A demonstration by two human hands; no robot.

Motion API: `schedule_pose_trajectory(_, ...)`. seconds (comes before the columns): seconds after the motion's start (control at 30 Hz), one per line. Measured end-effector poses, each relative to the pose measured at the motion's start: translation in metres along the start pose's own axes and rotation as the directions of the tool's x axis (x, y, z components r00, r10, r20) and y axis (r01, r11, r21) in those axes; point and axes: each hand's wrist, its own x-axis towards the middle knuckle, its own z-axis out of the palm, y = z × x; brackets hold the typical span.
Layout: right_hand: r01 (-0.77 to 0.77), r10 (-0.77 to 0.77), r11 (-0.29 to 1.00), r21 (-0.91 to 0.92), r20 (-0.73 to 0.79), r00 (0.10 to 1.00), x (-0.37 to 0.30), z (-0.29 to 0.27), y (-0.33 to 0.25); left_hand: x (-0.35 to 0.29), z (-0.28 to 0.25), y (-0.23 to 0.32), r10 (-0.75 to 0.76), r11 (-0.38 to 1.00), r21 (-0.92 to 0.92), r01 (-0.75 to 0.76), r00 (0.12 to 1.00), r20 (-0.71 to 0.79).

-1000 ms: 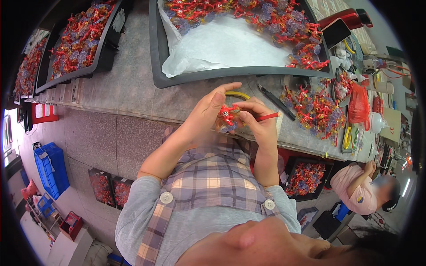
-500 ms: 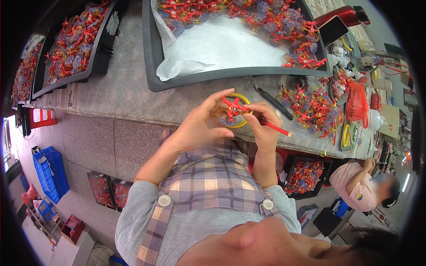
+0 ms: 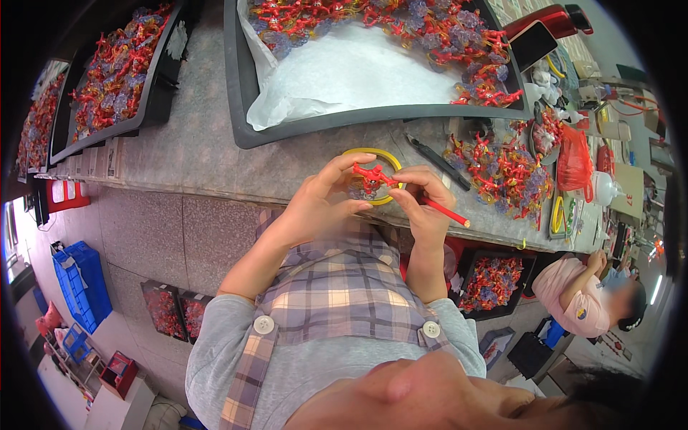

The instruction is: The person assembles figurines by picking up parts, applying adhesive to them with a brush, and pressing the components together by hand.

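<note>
Head view: right grip (image 3: pixel 428 206) narrow on red figurine (image 3: pixel 372 174)

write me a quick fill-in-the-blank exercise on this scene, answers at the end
1. The right hand holds a slim stick coloured ____.
2. The ring seen between the right hand and left hand is ____.
3. The sheet inside the large black tray is ____.
4. The loose pile of figures lies to the right hand's ____.

red; yellow; white; right

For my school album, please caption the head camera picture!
Right hand holding a red figurine and red stick, left hand alongside.
</note>
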Motion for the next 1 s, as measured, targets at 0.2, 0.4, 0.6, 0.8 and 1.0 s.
schedule_pose_trajectory(0.2, -0.001, 0.001, 0.999, -0.034, 0.003, 1.000, -0.001, -0.001, -0.001, 0.000, 0.000, -0.002, 0.036, 0.999, -0.004, -0.036, 0.999, -0.034)
schedule_pose_trajectory(0.4, 0.027, -0.028, 1.000, -0.017, -0.101, 0.994, -0.001, -0.011, 0.002, 0.000, 0.001, 0.000, 0.003, 1.000, -0.016, -0.003, 1.000, -0.007)
schedule_pose_trajectory(0.6, 0.264, -0.285, 0.955, -0.137, -0.174, 0.942, 0.012, -0.030, -0.009, 0.000, 0.000, -0.005, -0.057, 0.998, -0.011, 0.057, 0.996, -0.073)
schedule_pose_trajectory(0.8, 0.177, -0.176, 0.978, -0.114, 0.018, 0.984, 0.008, -0.019, -0.015, 0.000, -0.004, 0.003, -0.116, 0.992, 0.046, 0.116, 0.993, 0.002)
schedule_pose_trajectory(1.0, 0.188, -0.192, 0.980, -0.060, -0.086, 0.978, 0.013, -0.016, -0.014, -0.001, -0.001, 0.005, -0.131, 0.982, -0.138, 0.131, 0.991, 0.004)
